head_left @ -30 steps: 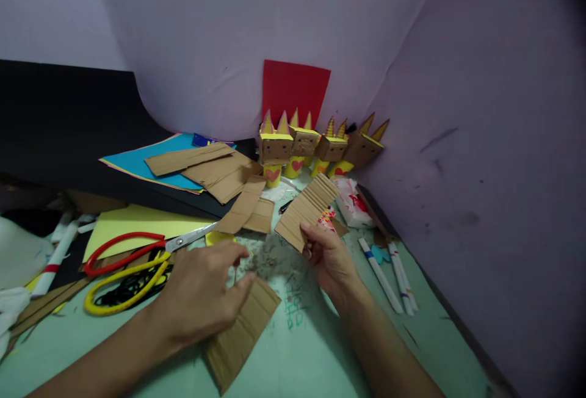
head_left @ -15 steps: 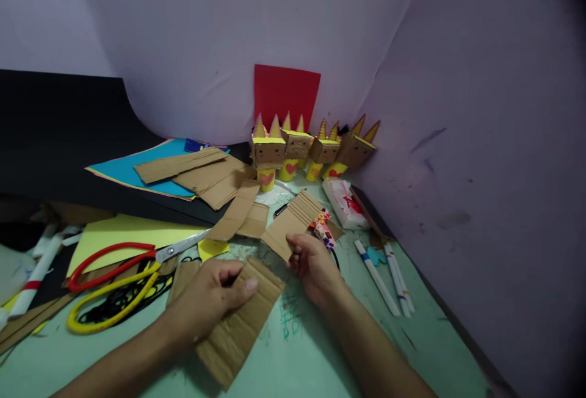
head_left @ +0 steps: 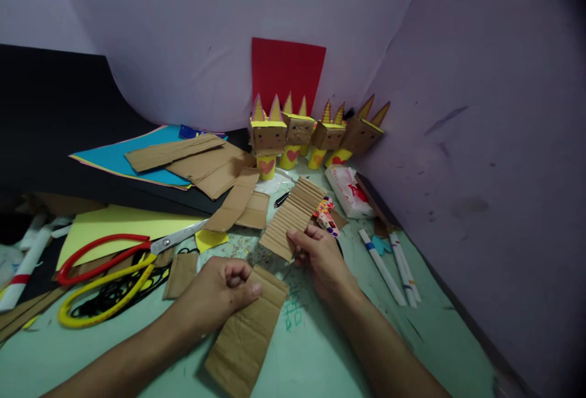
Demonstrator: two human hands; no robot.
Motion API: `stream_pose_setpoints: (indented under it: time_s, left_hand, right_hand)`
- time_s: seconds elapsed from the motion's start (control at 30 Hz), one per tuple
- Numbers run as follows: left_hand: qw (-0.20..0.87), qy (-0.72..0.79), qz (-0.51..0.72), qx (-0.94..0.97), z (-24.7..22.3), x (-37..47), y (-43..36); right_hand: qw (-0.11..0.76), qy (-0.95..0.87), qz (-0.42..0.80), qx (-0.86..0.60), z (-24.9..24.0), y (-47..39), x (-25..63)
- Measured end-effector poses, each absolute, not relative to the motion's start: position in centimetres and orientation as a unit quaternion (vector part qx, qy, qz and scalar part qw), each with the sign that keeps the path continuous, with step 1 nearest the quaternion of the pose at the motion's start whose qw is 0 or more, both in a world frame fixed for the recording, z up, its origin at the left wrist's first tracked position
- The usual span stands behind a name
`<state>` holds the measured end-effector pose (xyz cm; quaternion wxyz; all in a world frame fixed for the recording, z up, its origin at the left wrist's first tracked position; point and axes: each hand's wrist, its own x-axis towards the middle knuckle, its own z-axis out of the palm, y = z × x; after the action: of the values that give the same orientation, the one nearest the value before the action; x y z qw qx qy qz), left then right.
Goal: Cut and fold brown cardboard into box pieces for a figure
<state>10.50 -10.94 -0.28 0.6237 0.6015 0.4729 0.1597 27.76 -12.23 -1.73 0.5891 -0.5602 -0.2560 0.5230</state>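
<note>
My left hand point(head_left: 233, 291) pinches the upper edge of a flat brown cardboard piece point(head_left: 249, 337), thumb on top, and the piece slants down toward the table's near side. Further up, between finger and thumb, my right hand point(head_left: 323, 257) grips the lower right edge of a ridged corrugated cardboard piece point(head_left: 293, 215). Scissors point(head_left: 158, 245) with one red and one yellow handle lie open to the left, over a tangle of black cord point(head_left: 114, 294). A small cardboard scrap point(head_left: 182, 274) lies just left of my left hand.
Several cardboard figures point(head_left: 268, 141) with pointed ears stand at the back before a red sheet point(head_left: 286, 71). A tissue pack point(head_left: 350, 190) and white markers point(head_left: 382, 267) lie to the right. Cardboard strips point(head_left: 210, 166) rest on blue paper point(head_left: 107, 157) at the left.
The corrugated piece has tilted in my right hand, so ridges now show over most of its face. The left piece has turned slightly more upright. The camera view has shifted a little.
</note>
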Motion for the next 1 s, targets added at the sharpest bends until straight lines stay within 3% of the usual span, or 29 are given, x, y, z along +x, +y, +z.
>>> stream_pose_setpoints:
  time_s: [0.2, 0.57, 1.0]
  left_hand:
    - [0.625, 0.469, 0.151, 0.606, -0.74, 10.46, -11.13]
    - [0.495, 0.500, 0.215, 0.678, -0.36, 10.39, -11.08]
    - [0.519, 0.526, 0.258, 0.622, -0.19, 10.78, -11.00]
  right_hand:
    - [0.580, -0.275, 0.535, -0.550, -2.03, -12.07, 27.30]
    - [0.581, -0.297, 0.525, -0.547, -2.53, -12.03, 27.18]
    - [0.577, -0.316, 0.530, -0.535, -2.59, -12.21, 27.02]
